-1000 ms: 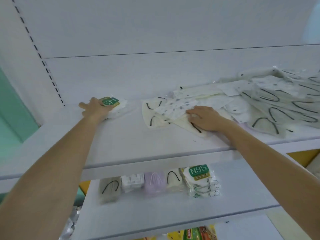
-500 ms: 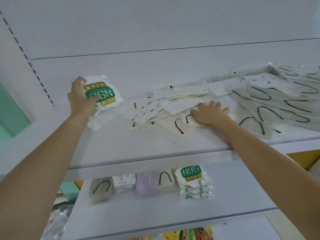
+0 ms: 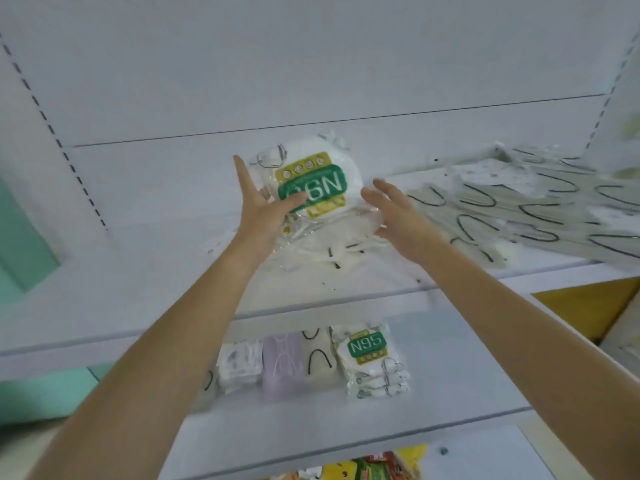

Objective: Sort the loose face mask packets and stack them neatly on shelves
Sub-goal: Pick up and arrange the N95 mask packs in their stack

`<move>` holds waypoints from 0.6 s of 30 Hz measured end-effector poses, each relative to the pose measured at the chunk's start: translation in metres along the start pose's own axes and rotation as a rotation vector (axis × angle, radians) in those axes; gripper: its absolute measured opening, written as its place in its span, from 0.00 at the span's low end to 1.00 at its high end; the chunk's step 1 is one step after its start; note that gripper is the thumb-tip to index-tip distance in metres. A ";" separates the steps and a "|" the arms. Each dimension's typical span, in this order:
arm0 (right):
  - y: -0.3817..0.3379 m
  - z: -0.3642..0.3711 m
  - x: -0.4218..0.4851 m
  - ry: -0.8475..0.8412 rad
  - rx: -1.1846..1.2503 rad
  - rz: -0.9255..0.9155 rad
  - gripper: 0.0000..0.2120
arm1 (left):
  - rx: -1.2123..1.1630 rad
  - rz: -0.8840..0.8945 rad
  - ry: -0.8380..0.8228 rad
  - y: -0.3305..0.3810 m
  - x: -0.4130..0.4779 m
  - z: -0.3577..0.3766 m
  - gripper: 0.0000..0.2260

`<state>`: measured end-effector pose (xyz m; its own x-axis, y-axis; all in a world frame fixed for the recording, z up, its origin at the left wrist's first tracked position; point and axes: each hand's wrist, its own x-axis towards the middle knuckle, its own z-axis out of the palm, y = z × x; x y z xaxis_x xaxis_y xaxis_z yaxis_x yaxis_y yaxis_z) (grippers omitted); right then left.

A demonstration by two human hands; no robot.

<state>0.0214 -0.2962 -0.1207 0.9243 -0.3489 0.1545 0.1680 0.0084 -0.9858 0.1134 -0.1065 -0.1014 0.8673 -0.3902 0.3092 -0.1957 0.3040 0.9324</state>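
A white N95 packet (image 3: 322,174) with a green and yellow label, turned upside down, is raised above the upper shelf (image 3: 156,278). My left hand (image 3: 259,209) holds it, thumb on the label and fingers behind. My right hand (image 3: 394,213) is open at the packet's right edge, over clear packets below it. Loose cream packets with black ear loops (image 3: 519,209) spread across the shelf's right part, and a few (image 3: 332,252) lie under my hands.
On the lower shelf (image 3: 457,382) stand sorted stacks: patterned white (image 3: 240,365), purple (image 3: 282,365), cream (image 3: 318,362) and N95 packets (image 3: 370,358). Colourful packets (image 3: 363,469) show at the bottom edge. A green wall (image 3: 20,237) is at left.
My left hand has lifted the N95 packet from the shelf's left part and carried it toward the middle. My right hand has left the cream packets and come up beside it.
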 end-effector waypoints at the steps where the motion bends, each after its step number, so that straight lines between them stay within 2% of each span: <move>1: -0.002 -0.001 -0.010 0.013 0.014 -0.021 0.26 | 0.008 -0.024 -0.039 -0.005 -0.008 0.009 0.54; 3: -0.004 -0.005 -0.034 0.051 -0.014 -0.079 0.19 | -0.004 -0.066 -0.094 -0.012 -0.026 0.026 0.51; 7: 0.001 -0.038 -0.096 0.055 -0.089 -0.068 0.16 | 0.027 -0.057 -0.088 -0.017 -0.063 0.046 0.26; 9: 0.005 -0.064 -0.126 -0.001 -0.208 -0.072 0.16 | 0.174 -0.028 -0.116 -0.022 -0.086 0.050 0.20; 11: 0.008 -0.088 -0.150 -0.082 -0.321 -0.040 0.17 | 0.339 -0.031 -0.256 -0.029 -0.108 0.055 0.21; 14: 0.018 -0.112 -0.168 -0.175 -0.413 0.052 0.18 | 0.646 -0.043 -0.489 -0.037 -0.137 0.072 0.29; 16: 0.030 -0.120 -0.170 -0.227 -0.422 0.093 0.18 | 0.776 -0.032 -0.529 -0.047 -0.148 0.086 0.34; 18: 0.042 -0.128 -0.168 -0.260 -0.421 0.133 0.18 | 0.791 -0.093 -0.566 -0.063 -0.157 0.097 0.35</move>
<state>-0.1705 -0.3574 -0.1969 0.9920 -0.1252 -0.0160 -0.0604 -0.3600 -0.9310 -0.0551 -0.1484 -0.1905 0.5868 -0.8058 0.0800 -0.5678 -0.3390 0.7502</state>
